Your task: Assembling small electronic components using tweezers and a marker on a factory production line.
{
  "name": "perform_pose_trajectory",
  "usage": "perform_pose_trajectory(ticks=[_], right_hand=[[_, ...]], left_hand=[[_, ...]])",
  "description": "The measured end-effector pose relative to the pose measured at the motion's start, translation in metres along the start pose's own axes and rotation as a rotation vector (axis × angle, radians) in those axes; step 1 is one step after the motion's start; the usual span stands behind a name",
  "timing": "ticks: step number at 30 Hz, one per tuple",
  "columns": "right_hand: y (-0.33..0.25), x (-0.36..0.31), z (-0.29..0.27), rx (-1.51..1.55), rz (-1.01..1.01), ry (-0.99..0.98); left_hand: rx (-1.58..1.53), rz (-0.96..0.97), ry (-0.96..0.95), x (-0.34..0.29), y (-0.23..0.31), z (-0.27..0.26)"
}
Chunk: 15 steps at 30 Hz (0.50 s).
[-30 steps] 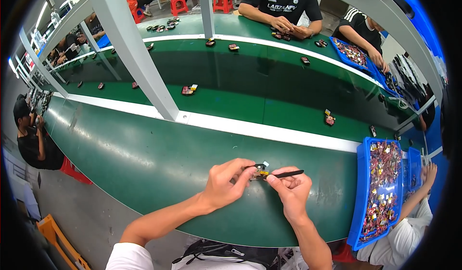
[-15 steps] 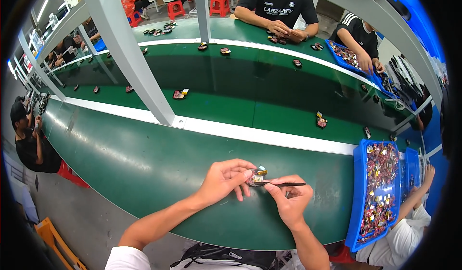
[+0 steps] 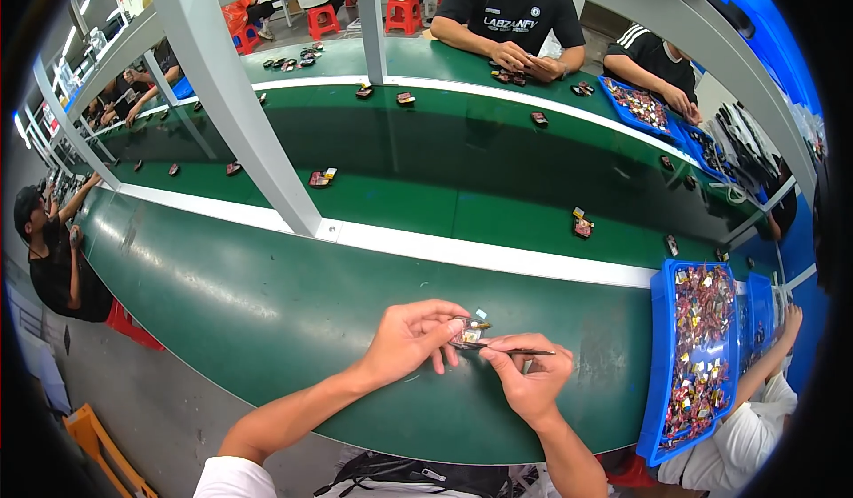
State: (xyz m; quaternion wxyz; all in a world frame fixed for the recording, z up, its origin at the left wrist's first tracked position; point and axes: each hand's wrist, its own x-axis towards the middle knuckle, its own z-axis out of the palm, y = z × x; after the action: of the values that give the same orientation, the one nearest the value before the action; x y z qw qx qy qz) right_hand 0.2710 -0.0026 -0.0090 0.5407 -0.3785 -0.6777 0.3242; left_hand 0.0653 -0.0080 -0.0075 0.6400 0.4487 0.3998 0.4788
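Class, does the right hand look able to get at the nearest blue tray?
Probably yes: only green tabletop lies between the right hand and nearest blue tray, though that hand holds a black tool.

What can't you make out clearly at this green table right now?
Head view: the small device, its left edge hidden by the left grip; its fine details are too small.
Head view: the black stick, its pinched part covered by the right grip.
Head view: the blue tray, its bottom mostly buried under small parts.
Head view: the orange frame, cut off by the lower edge.
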Motion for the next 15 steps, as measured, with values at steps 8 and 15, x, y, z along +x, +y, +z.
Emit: perform_pose_trajectory(ticks=[8,15], right_hand=[[0.0005,-0.0016,0.0011,0.021,0.031,0.017],[0.0016,-0.0005,-0.0008,0.028,-0.001,-0.020]], left_hand=[[0.019,0.039,0.009,-0.0009,0.0003,0.0024],[-0.004,0.010,0.003,-0.0003,-0.0025,-0.0012]])
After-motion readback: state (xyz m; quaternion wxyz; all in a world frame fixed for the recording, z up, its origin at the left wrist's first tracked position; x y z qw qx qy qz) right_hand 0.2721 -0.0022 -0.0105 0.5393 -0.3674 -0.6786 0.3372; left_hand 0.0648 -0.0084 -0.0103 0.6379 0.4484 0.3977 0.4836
